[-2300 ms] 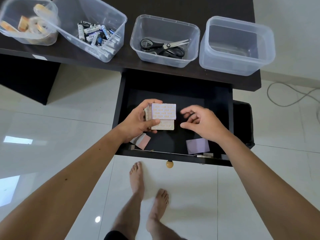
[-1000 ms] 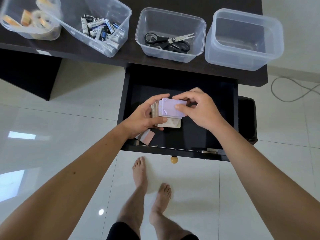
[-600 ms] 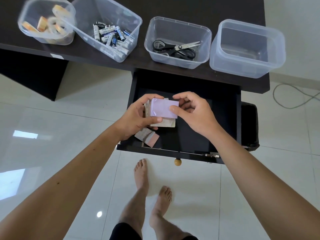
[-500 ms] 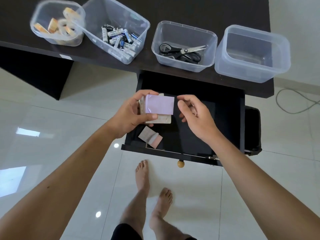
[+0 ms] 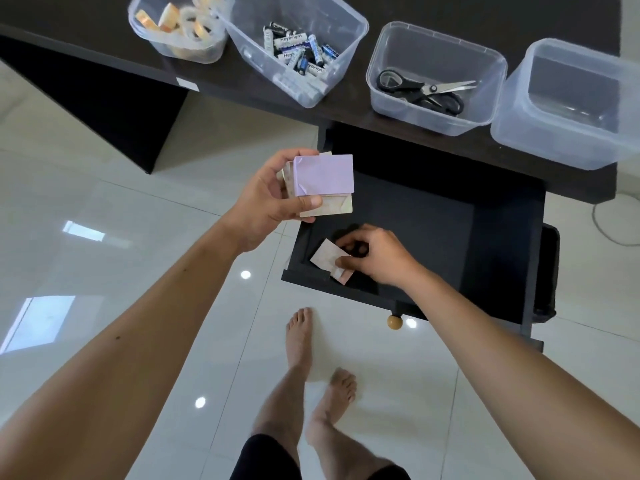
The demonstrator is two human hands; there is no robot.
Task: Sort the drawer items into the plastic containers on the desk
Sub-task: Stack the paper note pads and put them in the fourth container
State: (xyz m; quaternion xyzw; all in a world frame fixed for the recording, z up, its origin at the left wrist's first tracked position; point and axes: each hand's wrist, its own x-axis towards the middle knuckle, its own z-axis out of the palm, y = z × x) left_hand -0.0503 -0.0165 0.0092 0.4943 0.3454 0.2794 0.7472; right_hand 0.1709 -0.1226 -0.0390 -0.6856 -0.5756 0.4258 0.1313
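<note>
Stack of small paper packets (image 5: 323,183), lilac one on top, sits in the left hand (image 5: 268,199), thumb across its lower edge and fingers curled behind, held up over the drawer's left wall; half a second ago the right hand hovered open beside that stack, and now the right hand (image 5: 372,259) has dropped to the near left corner of the open drawer (image 5: 433,216); there its thumb and forefinger are pinching the last loose packet (image 5: 329,259), a pale one with a pinkish end, which still lies against the drawer's front wall; the view has also swung left since then, so the tabletop (image 5: 381,15) now shows all four containers more fully.

No other item shows on the dark drawer floor, so by my reading this is the final pickup before the stack goes up; the empty container (image 5: 568,109) at the far right looks the likely home, since the round tub (image 5: 180,26) holds tape rolls, the tilted bin (image 5: 298,46) holds batteries, and the third tub (image 5: 433,81) holds scissors.

The packet lies flat in a tight corner, so lifting an edge cleanly may take a slide first; the left-hand stack is uneven, its lower packets poking out below the lilac one, and could shed one if the grip loosens while the new packet is added.
</note>
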